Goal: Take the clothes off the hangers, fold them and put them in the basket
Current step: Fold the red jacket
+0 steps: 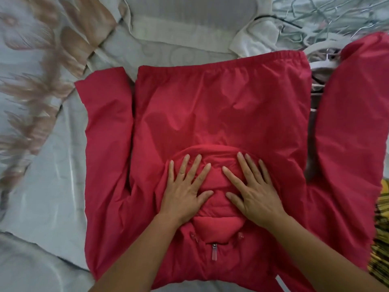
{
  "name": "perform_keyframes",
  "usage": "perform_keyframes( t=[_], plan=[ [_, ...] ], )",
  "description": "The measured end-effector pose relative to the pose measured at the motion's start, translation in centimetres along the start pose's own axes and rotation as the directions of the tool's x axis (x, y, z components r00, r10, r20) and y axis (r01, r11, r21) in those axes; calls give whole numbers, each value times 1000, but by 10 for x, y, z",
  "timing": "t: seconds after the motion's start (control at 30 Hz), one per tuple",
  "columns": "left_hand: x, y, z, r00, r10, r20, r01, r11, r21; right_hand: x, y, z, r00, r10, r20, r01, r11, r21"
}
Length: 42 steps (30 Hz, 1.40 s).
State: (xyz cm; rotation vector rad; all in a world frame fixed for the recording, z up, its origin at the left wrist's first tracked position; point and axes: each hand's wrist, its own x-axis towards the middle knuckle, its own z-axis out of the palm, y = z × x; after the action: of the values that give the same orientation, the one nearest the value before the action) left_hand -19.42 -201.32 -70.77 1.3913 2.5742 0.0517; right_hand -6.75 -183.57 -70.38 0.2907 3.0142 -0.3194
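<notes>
Both hands lie flat, fingers straight and spread, gripping nothing: the left hand (185,186) and right hand (252,190) press side by side on the hood (212,180) of a red jacket (221,102). The hood is turned down over the jacket's body. The jacket lies spread on the bed (52,165), its sleeves out to either side and a zip pull (214,252) showing near the wrists. Beyond its far hem lie a white garment (259,36) and a heap of hangers (328,22).

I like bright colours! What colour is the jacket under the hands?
The jacket is plain red, seen in the head view.
</notes>
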Motion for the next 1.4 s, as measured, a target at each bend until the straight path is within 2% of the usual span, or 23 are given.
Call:
perform_keyframes(
  t=[0.2,0.3,0.4,0.47,0.53,0.6,0.67,0.73,0.8,0.83,0.9,1.0,1.03,1.13,1.17,1.23,1.3,1.33,1.4],
  plan=[
    [-1,0,7,1000,-13,16,13,1000,-15,2,2,5,999,-5,53,5,1000,13],
    [-3,2,-10,1000,-7,3,7,998,-70,7,5,-18,1000,14,-3,-13,985,173],
    [-8,-4,-24,997,-39,-61,32,994,-109,22,30,-39,982,152,-109,-129,973,189],
    [-18,-15,-22,994,-103,-37,99,991,-90,20,58,-40,958,284,-39,-275,948,160],
    [-32,-25,-15,990,-138,11,138,988,-72,8,83,-33,916,402,14,-394,889,231],
    [-42,-25,-11,995,-104,8,105,991,-88,-2,97,-29,895,442,59,-440,853,279],
    [-41,-20,-17,996,-57,-71,45,986,-158,-1,96,-32,892,451,38,-442,848,294],
    [-37,-19,-30,981,-102,-167,64,974,-219,8,80,-38,908,410,-88,-384,897,217],
    [-33,-25,-37,950,-236,-205,187,954,-233,21,55,-42,934,302,-191,-278,950,144],
    [-34,-29,-38,939,-288,-190,243,943,-226,24,47,-38,948,251,-197,-230,966,122],
    [-38,-39,-35,934,-323,-151,291,936,-199,24,43,-25,956,253,-149,-240,966,99],
    [-57,-48,-32,919,-372,-130,335,912,-238,13,62,-13,930,366,-21,-364,930,52],
    [-64,-51,-33,894,-429,-127,379,877,-296,12,67,-12,929,371,0,-370,928,42],
    [-81,-58,-38,772,-635,-36,537,682,-496,11,66,-19,931,365,15,-365,928,69],
    [-85,-61,-40,753,-658,-12,575,666,-475,13,61,-24,935,355,-10,-352,932,90],
    [-94,-69,-40,780,-625,26,610,752,-249,23,45,-35,953,295,-75,-284,950,131],
    [-105,-76,-36,790,-609,75,613,789,-47,41,24,-44,971,208,-120,-190,971,145],
    [-112,-79,-35,779,-618,107,623,782,-17,50,13,-44,979,161,-125,-145,981,130],
    [-117,-86,-37,754,-654,63,657,753,-41,66,-3,-35,993,100,-63,-94,992,81]
  ],
)
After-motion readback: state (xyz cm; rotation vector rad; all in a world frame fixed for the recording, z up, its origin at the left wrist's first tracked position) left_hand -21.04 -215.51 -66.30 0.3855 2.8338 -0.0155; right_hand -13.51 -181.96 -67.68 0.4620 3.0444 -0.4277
